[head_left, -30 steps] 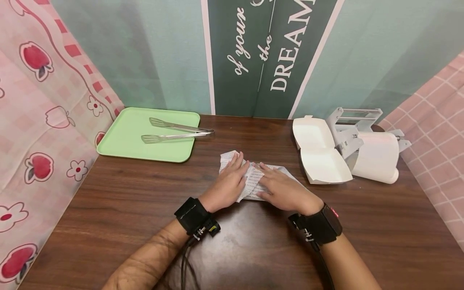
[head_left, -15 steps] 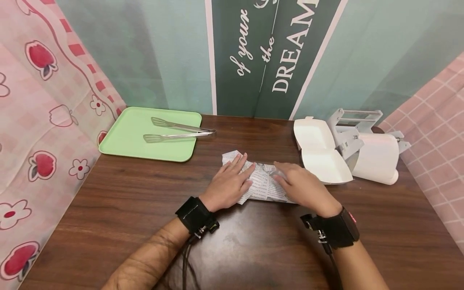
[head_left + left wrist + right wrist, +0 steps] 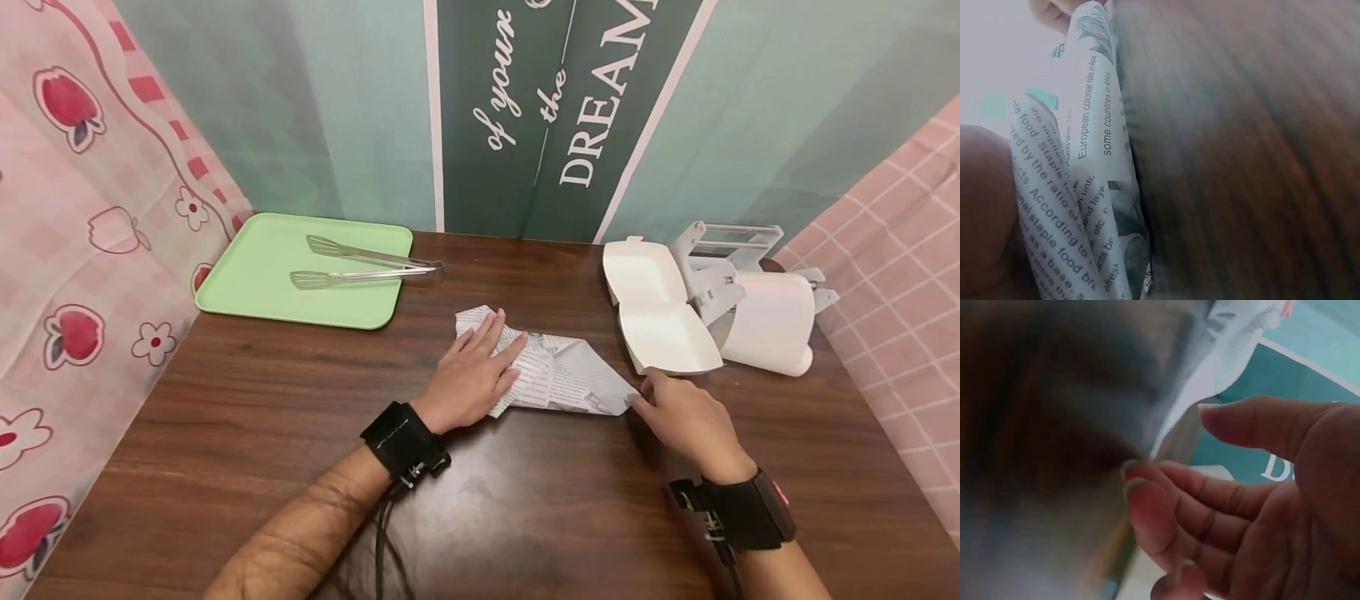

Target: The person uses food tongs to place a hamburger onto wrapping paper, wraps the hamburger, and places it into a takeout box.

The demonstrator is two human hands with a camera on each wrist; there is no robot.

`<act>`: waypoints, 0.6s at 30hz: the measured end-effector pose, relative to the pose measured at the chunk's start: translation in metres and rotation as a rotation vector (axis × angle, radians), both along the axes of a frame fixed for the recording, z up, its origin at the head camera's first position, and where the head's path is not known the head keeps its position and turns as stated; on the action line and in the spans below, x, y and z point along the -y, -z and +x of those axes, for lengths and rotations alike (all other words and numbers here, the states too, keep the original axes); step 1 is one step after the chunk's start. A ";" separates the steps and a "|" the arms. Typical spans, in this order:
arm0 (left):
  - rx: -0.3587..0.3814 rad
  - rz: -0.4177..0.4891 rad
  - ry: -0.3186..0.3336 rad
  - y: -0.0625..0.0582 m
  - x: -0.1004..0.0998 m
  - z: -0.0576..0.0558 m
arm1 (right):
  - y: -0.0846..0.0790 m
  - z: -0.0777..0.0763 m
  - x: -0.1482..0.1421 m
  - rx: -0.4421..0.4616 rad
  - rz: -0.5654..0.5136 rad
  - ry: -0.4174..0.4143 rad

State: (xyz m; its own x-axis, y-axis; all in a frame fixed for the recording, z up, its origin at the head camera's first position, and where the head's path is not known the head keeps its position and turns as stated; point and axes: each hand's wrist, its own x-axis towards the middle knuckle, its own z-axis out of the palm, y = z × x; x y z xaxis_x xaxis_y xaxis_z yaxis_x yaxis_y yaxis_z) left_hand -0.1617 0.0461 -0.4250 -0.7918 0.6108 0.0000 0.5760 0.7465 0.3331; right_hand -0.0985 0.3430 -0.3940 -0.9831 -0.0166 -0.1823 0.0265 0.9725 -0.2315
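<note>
A sheet of printed, newspaper-style wrapping paper (image 3: 570, 379) lies folded into a long packet on the table, its right end tapering to a point. Its text shows close up on the folded paper (image 3: 1094, 119) in the left wrist view. My left hand (image 3: 472, 375) presses on the packet's left part with outstretched fingers, hiding some of it. At the tapered right end is my right hand (image 3: 686, 417). In the right wrist view the right hand (image 3: 1229, 494) has its thumb apart from the bent fingers, with the fingertips right at the paper's edge.
A light green tray (image 3: 255, 283) stands at the back left, with metal tongs (image 3: 360, 271) on it overhanging its right edge. Beyond my right hand is an opened white takeaway box (image 3: 667, 337). Beside that box stands a metal holder (image 3: 716, 287) with a white roll (image 3: 772, 321).
My right hand has slid rightward from the middle of the paper to its right tip, uncovering the folded right half. My left hand stays on the left part.
</note>
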 end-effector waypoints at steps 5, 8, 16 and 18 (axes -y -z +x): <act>0.005 -0.004 0.000 -0.001 0.001 0.000 | 0.006 -0.001 -0.004 0.077 -0.048 0.071; 0.007 -0.005 -0.003 -0.001 0.001 0.000 | 0.008 -0.001 -0.005 0.114 -0.095 0.108; 0.014 0.015 -0.014 -0.001 0.001 0.002 | 0.013 0.003 -0.005 0.231 -0.253 0.185; 0.014 0.021 -0.015 -0.001 0.001 0.002 | 0.017 0.003 -0.003 0.225 -0.309 0.195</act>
State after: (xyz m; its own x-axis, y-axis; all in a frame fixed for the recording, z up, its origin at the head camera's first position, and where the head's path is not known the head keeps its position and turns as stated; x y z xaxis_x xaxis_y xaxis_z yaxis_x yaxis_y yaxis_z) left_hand -0.1598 0.0447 -0.4244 -0.8008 0.5990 0.0012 0.5599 0.7478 0.3567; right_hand -0.0957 0.3457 -0.4110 -0.9096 0.0781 -0.4080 0.2859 0.8302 -0.4786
